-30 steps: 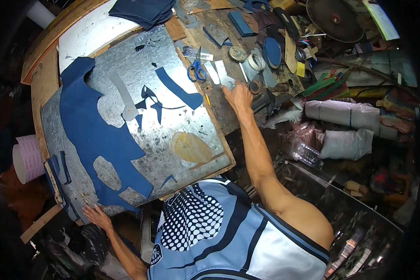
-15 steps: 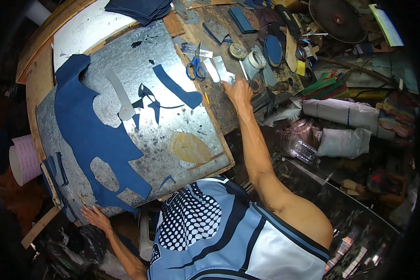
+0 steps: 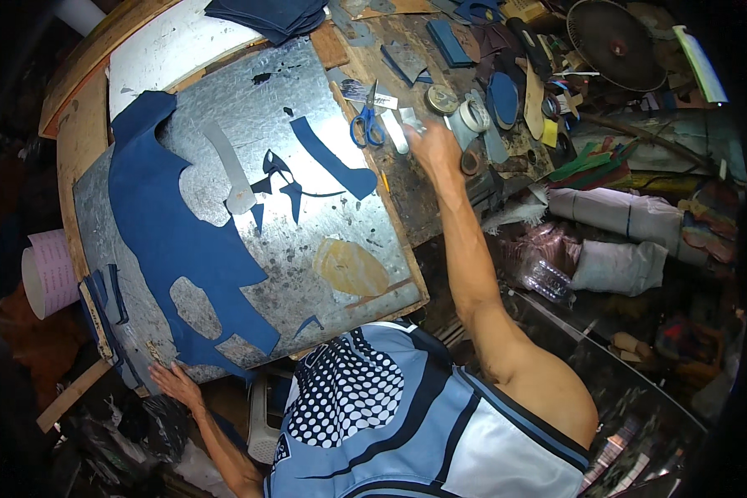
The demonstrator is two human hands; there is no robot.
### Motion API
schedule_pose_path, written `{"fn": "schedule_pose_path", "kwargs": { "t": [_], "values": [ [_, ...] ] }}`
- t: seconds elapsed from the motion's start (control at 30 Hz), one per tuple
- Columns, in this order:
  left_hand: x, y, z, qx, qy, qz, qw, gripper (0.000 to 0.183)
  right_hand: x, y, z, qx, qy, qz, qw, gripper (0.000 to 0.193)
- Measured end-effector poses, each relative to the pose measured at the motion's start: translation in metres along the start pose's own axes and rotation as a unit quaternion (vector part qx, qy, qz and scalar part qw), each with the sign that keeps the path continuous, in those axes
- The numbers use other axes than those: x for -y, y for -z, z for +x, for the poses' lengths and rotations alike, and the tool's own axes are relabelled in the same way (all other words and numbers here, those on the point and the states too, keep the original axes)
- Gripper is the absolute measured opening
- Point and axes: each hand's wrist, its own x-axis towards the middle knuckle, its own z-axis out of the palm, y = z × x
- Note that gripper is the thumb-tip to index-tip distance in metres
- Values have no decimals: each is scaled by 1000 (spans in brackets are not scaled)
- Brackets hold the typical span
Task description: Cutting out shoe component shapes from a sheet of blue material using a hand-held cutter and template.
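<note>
Right hand: we find it [image 3: 437, 148] reaching over the wooden bench [image 3: 408, 195], fingers bent and drawn close at a silvery piece [image 3: 409, 119]; we cannot tell whether they pinch it.
Silvery piece: lies on the bench, partly hidden by the fingertips, just beside a pale strip [image 3: 396, 134].
Left hand: we see it [image 3: 176, 384] at the near left corner of the metal plate [image 3: 286, 236], fingers straight and apart, clasping nothing that we can see.
Scissors: blue-handled [image 3: 366, 127], left of the pale strip, blades pointing away.
Beyond the right hand: round tin [image 3: 442, 101], tape roll [image 3: 475, 114], blue oval [image 3: 503, 101].
Beside its wrist: brown ring [image 3: 471, 163].
Pencil: yellow [image 3: 385, 181], by the plate's right edge.
On the plate: large blue sheet [image 3: 162, 187] with cut-outs, grey template [image 3: 232, 170], blue strip [image 3: 330, 158], dark scraps [image 3: 290, 199], yellowish oval [image 3: 350, 267].
Far edge: blue stack [image 3: 270, 17].
</note>
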Motion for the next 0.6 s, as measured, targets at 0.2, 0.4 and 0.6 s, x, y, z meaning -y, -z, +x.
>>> {"fn": "schedule_pose_path", "kwargs": {
  "t": [0.2,0.4,0.6],
  "values": [
    [1,0,-2,3,-7,5,1000,62,51,-51,48,38,7,22,999,57],
    [2,-1,-4,11,14,17,1000,61,58,-34,49,86,-36,49,994,52],
    [-1,-1,-1,11,18,32,999,61,4,-13,45,28,10,-51,998,44]
  ]
}}
